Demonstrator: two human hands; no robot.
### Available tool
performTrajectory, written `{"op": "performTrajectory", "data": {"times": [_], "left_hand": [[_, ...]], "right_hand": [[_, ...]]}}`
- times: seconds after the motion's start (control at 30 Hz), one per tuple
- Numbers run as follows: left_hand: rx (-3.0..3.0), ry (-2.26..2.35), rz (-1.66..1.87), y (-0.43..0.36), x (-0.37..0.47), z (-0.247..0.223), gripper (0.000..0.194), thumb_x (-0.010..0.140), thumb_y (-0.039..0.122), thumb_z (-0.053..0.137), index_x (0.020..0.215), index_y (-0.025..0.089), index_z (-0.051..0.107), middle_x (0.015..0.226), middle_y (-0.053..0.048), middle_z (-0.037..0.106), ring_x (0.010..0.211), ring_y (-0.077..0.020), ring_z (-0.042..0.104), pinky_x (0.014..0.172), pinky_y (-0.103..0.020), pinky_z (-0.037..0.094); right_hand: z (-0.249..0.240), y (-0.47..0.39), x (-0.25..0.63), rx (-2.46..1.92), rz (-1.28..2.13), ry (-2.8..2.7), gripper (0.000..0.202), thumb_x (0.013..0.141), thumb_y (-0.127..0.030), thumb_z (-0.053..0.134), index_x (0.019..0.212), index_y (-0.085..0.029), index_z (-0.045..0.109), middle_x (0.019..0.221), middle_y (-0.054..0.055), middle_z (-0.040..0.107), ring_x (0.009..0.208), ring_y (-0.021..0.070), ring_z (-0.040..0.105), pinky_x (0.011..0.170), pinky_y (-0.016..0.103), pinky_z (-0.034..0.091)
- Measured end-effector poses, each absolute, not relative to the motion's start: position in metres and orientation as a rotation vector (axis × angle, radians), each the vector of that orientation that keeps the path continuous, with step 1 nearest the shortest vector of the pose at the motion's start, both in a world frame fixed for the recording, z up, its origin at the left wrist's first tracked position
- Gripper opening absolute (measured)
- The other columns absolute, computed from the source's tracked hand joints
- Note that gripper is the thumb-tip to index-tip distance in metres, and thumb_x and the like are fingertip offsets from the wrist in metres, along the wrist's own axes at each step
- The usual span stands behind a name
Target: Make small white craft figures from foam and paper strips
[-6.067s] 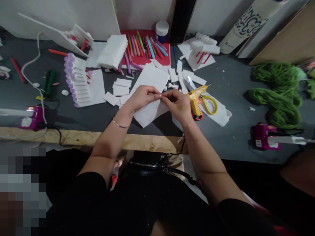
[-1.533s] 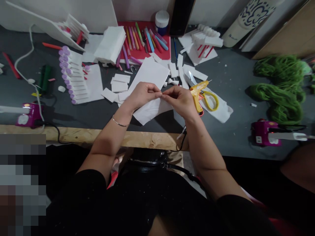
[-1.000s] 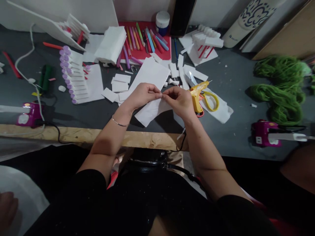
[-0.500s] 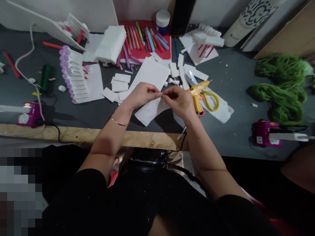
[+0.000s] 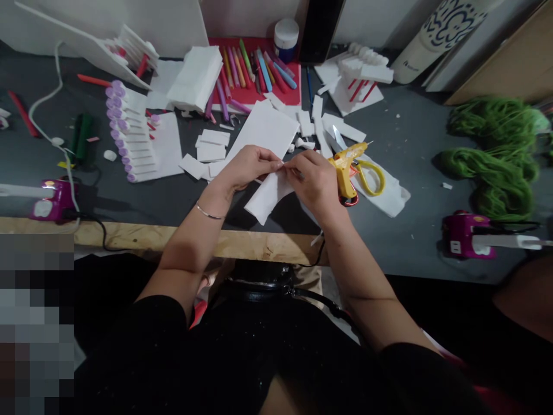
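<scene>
My left hand (image 5: 252, 167) and my right hand (image 5: 314, 180) meet at the fingertips, both closed in a pinch. A thin white sheet of paper (image 5: 268, 202) hangs from the pinch toward the table's front edge. Its top edge is hidden by the fingers, and anything small between them is too tiny to make out. Just right of my right hand lies a yellow glue gun (image 5: 344, 167), beside yellow-handled scissors (image 5: 372, 177). Beyond my hands a white foam board (image 5: 268, 128) lies flat, with small cut white pieces (image 5: 211, 145) to its left.
A white model with purple round tips (image 5: 133, 138) stands left. Colored markers (image 5: 254, 69) lie on a red sheet behind. Another white model with red posts (image 5: 360, 80) is at the back right. Green yarn (image 5: 492, 155) and purple power sockets (image 5: 464, 233) are farther right.
The lower end of the white paper has swung slightly right and its visible part looks narrower. My right hand has turned, its fingers curling over more. My left hand has barely moved.
</scene>
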State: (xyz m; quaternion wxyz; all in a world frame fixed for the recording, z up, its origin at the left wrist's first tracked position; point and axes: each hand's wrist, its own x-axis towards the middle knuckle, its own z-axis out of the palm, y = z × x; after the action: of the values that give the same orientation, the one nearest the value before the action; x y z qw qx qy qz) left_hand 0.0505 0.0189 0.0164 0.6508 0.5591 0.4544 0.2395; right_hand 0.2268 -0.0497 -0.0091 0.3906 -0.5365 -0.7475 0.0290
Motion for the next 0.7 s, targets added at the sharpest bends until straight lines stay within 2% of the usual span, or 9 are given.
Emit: {"op": "performTrajectory", "data": {"times": [0.13, 0.23, 0.33, 0.53, 0.7], "left_hand": [[1.275, 1.045, 0.549, 0.019, 0.051, 0.016, 0.007, 0.080, 0.009, 0.079, 0.074, 0.012, 0.077, 0.062, 0.000, 0.065, 0.054, -0.0050, 0.050, 0.055, -0.019, 0.040], [1.316, 1.065, 0.556, 0.019, 0.049, 0.016, 0.009, 0.081, 0.010, 0.077, 0.073, 0.013, 0.077, 0.056, 0.002, 0.059, 0.052, -0.0047, 0.045, 0.055, -0.020, 0.038], [1.382, 1.074, 0.576, 0.020, 0.047, 0.015, 0.005, 0.081, 0.013, 0.078, 0.075, 0.014, 0.078, 0.054, 0.003, 0.056, 0.051, -0.0054, 0.042, 0.055, -0.022, 0.036], [1.510, 1.035, 0.633, 0.019, 0.046, 0.014, 0.011, 0.078, 0.025, 0.081, 0.080, 0.015, 0.078, 0.063, -0.001, 0.066, 0.059, -0.0096, 0.054, 0.060, -0.025, 0.042], [1.568, 1.009, 0.677, 0.018, 0.046, 0.017, 0.014, 0.078, 0.027, 0.081, 0.079, 0.014, 0.078, 0.072, -0.004, 0.072, 0.068, -0.0111, 0.061, 0.064, -0.024, 0.046]], "right_hand": [[-0.010, -0.049, 0.228, -1.360, 0.099, -1.925, 0.017, 0.093, -0.015, 0.055, 0.087, -0.022, 0.070, 0.090, 0.006, 0.072, 0.085, 0.0200, 0.064, 0.077, 0.034, 0.050], [-0.009, -0.048, 0.229, -1.346, 0.246, -1.869, 0.017, 0.094, -0.019, 0.056, 0.088, -0.022, 0.072, 0.090, 0.006, 0.073, 0.087, 0.0199, 0.065, 0.079, 0.035, 0.051], [-0.005, -0.048, 0.232, -1.348, 0.469, -1.730, 0.015, 0.090, -0.020, 0.059, 0.091, -0.023, 0.074, 0.091, 0.004, 0.074, 0.084, 0.0181, 0.066, 0.078, 0.034, 0.053], [0.002, -0.047, 0.234, -1.389, 0.902, -1.360, 0.023, 0.094, -0.037, 0.058, 0.094, -0.023, 0.075, 0.091, 0.004, 0.076, 0.083, 0.0153, 0.068, 0.073, 0.031, 0.055], [-0.004, -0.047, 0.233, -1.337, 1.080, -1.318, 0.031, 0.081, -0.050, 0.078, 0.090, -0.020, 0.075, 0.084, 0.002, 0.075, 0.075, 0.0134, 0.065, 0.068, 0.028, 0.052]]}}
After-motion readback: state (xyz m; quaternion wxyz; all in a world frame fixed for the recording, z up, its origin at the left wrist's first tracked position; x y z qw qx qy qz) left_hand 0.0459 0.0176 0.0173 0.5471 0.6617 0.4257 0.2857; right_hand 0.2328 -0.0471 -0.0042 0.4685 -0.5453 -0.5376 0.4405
